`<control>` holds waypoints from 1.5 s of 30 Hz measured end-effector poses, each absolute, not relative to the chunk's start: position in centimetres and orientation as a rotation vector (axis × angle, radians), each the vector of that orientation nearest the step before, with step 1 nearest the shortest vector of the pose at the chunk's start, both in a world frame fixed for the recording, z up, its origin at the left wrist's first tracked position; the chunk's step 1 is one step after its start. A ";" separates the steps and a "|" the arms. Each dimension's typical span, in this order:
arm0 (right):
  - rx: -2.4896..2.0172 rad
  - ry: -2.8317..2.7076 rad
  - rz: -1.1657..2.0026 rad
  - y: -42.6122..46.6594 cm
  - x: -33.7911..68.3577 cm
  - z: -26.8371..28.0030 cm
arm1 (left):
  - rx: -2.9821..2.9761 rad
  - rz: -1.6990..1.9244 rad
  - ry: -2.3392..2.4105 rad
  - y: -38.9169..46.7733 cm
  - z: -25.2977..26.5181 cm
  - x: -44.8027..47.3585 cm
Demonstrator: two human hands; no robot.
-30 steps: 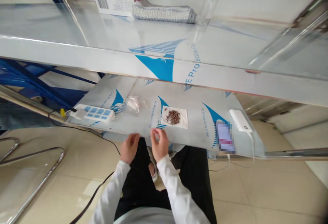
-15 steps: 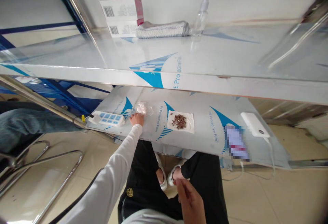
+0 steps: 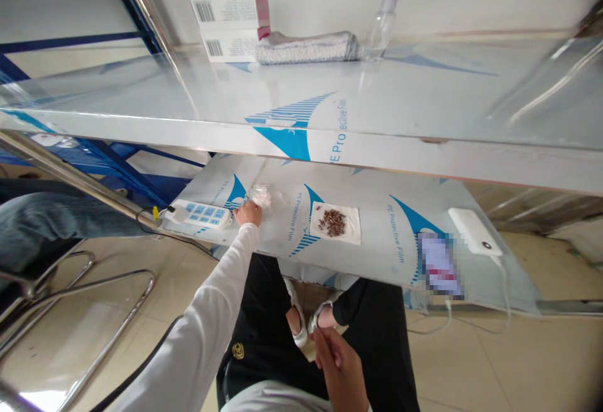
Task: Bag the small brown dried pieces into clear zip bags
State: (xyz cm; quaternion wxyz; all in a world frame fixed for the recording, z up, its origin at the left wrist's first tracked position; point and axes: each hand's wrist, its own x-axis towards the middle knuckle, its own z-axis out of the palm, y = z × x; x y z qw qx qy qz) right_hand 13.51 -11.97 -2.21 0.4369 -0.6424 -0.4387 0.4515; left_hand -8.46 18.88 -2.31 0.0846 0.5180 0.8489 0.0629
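Note:
My left hand [image 3: 248, 213] is on the lower shelf with its fingers curled in, at the near left edge of a clear plastic bag [image 3: 262, 196] holding small pale pink pieces. Whatever its fingertips may hold is too small to make out. Above my lap, my right hand [image 3: 342, 365] is closed, thumb against the bent fingers; anything inside is hidden. To the right of the bag, a heap of small brown capsule-like pieces [image 3: 334, 222] lies on a white sheet [image 3: 354, 230].
Left of my left hand lies a white power strip [image 3: 200, 214]. A pixelated phone [image 3: 440, 264] and a white power bank [image 3: 473, 230] with cables lie at right. The upper shelf [image 3: 198, 104] carries boxes [image 3: 230, 10], a folded cloth [image 3: 308, 49] and a spray bottle [image 3: 380, 32]. Someone's jeans-clad leg [image 3: 61, 214] is at left.
My left hand has drawn slightly left, away from the plastic bag, and its fingers look more curled. My right hand has shifted a little left, still closed. The view has tilted slightly.

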 end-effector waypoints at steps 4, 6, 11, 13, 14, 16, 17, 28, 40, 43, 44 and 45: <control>-1.612 -1.095 1.108 -11.9 13.3 -2.4 | 1.492 0.250 2.522 19.3 -1.3 -8.8; -1.603 -1.091 1.117 -12.1 13.3 -2.5 | 1.483 0.309 2.528 19.5 -0.6 -8.9; -1.589 -1.144 1.181 -11.9 13.9 -2.5 | 1.539 0.601 2.571 18.1 2.1 -8.9; -1.576 -1.162 1.212 -11.1 14.2 -1.8 | 1.605 0.760 2.547 15.8 3.1 -7.8; -1.556 -1.156 1.219 -10.4 14.2 -1.2 | 1.658 0.837 2.505 14.2 3.3 -6.9; -1.504 -1.102 1.209 -8.7 14.2 0.5 | 1.762 0.962 2.390 10.2 3.5 -4.4; -1.479 -1.062 1.190 -7.8 14.2 1.5 | 1.820 1.053 2.304 7.9 3.3 -3.0; -1.320 -0.950 1.108 -3.2 13.9 6.6 | 2.189 1.314 1.471 -4.4 5.2 2.3; -1.572 -1.548 0.689 -4.7 14.7 4.7 | 1.880 1.030 1.730 -4.4 5.1 2.2; -1.680 -1.700 0.518 -4.7 14.7 4.7 | 2.043 0.959 1.899 -4.8 5.6 2.4; -1.722 -1.733 0.495 -4.6 14.7 4.7 | 2.089 0.944 1.918 -5.0 5.9 2.6; -1.757 -1.760 0.492 -4.6 14.7 4.8 | 2.137 0.927 1.901 -5.1 6.2 2.8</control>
